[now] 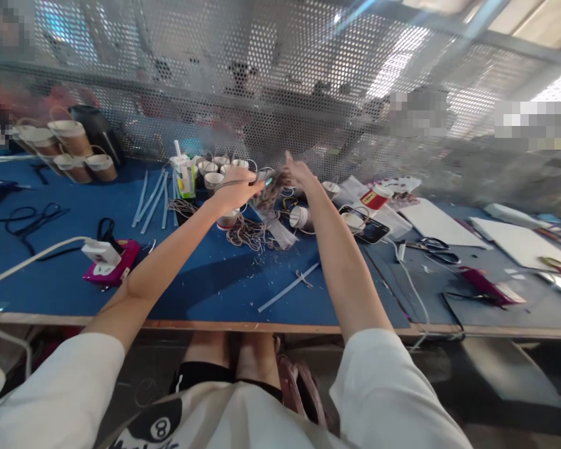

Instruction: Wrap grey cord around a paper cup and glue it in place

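Note:
My left hand (236, 187) reaches over the middle of the table, its fingers closed at the near edge of a clear plastic bag (280, 232) with blurred grey-brown contents. Across from it, my right hand (300, 173) is at the upper right of that bundle, fingers curled. What exactly it grips is smeared. Just below the hands lies a tangle of thin brown-grey cords (245, 234). Small paper cups (214, 181) with cord handles stand behind and beside my left hand. Another cup (300, 217) lies tipped below my right hand.
Translucent glue sticks (153, 209), a drink carton (184, 178) and a magenta power socket (129, 259) are on the left, with stacked cups (72, 138) behind. Rightward lie a phone (376, 229), scissors (432, 248), white boards (442, 223) and a magenta glue gun (484, 285). A perforated metal screen (271, 81) rises behind.

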### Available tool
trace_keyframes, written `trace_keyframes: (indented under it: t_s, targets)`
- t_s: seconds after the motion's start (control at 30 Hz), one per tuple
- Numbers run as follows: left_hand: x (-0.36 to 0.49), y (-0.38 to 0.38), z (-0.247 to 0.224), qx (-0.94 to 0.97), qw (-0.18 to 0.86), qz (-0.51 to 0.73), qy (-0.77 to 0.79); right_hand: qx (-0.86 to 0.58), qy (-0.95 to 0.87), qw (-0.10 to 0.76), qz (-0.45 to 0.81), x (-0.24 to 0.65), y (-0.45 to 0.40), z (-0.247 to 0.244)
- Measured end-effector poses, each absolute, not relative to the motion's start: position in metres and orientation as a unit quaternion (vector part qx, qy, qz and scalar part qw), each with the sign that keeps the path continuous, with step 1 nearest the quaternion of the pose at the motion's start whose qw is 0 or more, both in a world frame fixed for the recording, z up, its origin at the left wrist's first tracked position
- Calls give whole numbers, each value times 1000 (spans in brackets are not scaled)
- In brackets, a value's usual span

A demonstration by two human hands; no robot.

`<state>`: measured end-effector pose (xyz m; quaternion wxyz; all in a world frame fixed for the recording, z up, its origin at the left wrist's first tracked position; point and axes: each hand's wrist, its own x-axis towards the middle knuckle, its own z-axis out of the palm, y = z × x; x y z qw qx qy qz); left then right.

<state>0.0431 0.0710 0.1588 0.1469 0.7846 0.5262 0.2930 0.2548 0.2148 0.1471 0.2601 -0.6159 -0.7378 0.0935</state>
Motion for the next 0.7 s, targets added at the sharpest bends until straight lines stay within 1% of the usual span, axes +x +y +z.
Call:
trace_keyframes:
  t_s: [0.07,0.13,0.2,0.33,0.5,0.7]
  targets:
    - [44,76,153,791,198,248,523,-636,-733,205,122,256,206,144]
    - [40,82,148,788,200,228,536,-653,-730,158,127,266,195,146]
    - [35,88,146,781,195,216,553,-658,-733,133,110,280,183,151]
    - [23,90,153,764,168,223,581,-645,-756,93,62,303,160,158]
    - [8,85,166,748,145,247,599,-623,-781,35,0,307,160,146]
    - [-6,85,174,756,89,163,627,-586,-803,-109,18,302,188,121]
